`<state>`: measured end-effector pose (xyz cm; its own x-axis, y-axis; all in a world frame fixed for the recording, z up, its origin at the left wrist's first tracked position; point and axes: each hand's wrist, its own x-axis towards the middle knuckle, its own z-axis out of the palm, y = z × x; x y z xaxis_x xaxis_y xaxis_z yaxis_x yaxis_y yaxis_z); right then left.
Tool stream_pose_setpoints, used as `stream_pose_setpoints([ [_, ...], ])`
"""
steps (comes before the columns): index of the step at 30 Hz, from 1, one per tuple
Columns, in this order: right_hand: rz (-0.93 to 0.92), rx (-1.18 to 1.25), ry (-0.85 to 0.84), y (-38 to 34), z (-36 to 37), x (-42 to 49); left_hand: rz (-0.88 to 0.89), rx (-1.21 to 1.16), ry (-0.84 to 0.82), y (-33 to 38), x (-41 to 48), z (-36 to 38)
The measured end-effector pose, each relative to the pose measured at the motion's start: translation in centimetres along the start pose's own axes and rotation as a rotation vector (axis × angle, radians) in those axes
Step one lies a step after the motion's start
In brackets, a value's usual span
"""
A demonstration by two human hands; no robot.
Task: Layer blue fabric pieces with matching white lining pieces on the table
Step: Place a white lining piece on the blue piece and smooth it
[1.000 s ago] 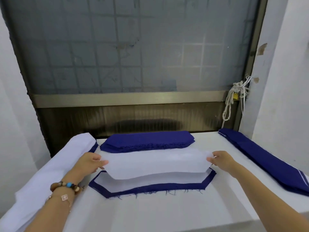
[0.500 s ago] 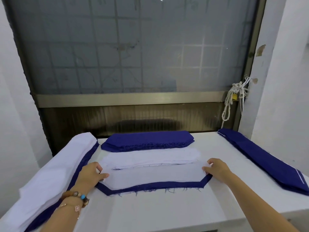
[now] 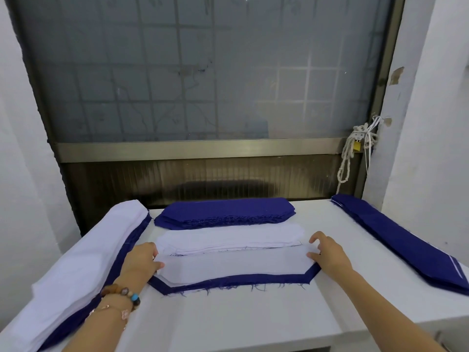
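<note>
A white lining piece (image 3: pixel 233 266) lies flat on a blue fabric piece (image 3: pixel 228 281), whose frayed border shows along the front and at both ends. My left hand (image 3: pixel 140 260) holds the lining's left end, thumb on top. At the right end, my right hand (image 3: pixel 328 252) touches the lining with its thumb, the fingers loosely lifted. Just behind lies a stack of white lining pieces (image 3: pixel 228 237), and behind that a stack of blue pieces (image 3: pixel 225 212).
A long pile of white and blue fabric (image 3: pixel 76 275) runs along the left side of the white table (image 3: pixel 241 321). A long pile of blue fabric (image 3: pixel 406 242) runs along the right side. A window and wall stand close behind.
The lining piece, held up over the blue piece a second ago, now lies flat on it. Both hands came down with it, and my right fingers have loosened.
</note>
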<state>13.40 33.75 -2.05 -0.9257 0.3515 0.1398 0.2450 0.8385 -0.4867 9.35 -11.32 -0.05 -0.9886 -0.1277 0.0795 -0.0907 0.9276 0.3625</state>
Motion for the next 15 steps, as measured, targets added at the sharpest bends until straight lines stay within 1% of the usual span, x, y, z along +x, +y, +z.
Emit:
stream_pose_setpoints([
  [4,-0.027,-0.078,0.032,0.3,0.2,0.1,0.06,-0.004,0.0,-0.4,-0.2,0.8],
  [7,-0.036,-0.184,0.013,-0.1,0.3,0.3,0.132,0.041,-0.011,-0.3,-0.4,1.1],
  [9,-0.017,-0.252,0.007,-0.6,0.2,0.5,0.147,0.097,0.034,0.1,-0.5,1.1],
  [11,-0.019,-0.342,0.022,-1.2,0.2,0.5,0.166,0.229,0.124,0.6,-0.7,0.9],
  [12,-0.041,-0.37,0.049,-1.7,0.2,0.5,0.184,0.272,0.163,0.9,-0.8,0.8],
  [13,-0.082,-0.371,0.082,-2.1,0.3,0.5,0.203,0.267,0.186,1.4,-0.8,0.9],
  [15,-0.207,-0.286,0.112,-3.2,0.7,0.4,0.248,0.182,0.151,2.3,-0.8,1.3],
])
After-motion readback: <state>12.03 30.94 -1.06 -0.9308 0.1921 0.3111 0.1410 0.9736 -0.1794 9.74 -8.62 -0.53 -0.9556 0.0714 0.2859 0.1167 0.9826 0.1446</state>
